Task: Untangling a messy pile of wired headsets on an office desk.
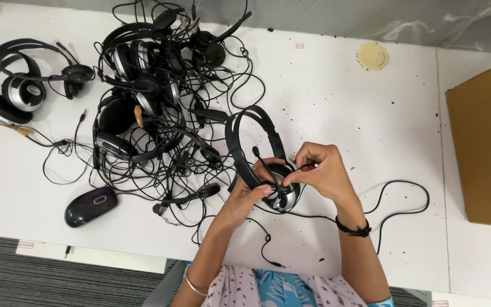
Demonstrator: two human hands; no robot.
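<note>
An office or electronics workroom, seen from above: a white worktop [336,108] with a round cable port capped in yellow [373,56] carries a tangled heap of black-and-silver headsets [149,96] and their thin cords, a further headset [15,85] lying apart at the left edge, and a black computer mouse [91,206]. A brown cardboard box [484,148] sits at the right, and grey ribbed carpet [58,281] covers the floor below.

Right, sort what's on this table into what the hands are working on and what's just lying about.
In hand:
headset, held by left hand and right hand
its cable

Lying about:
tangled pile of headsets
separate headset
black mouse
cardboard box
</note>
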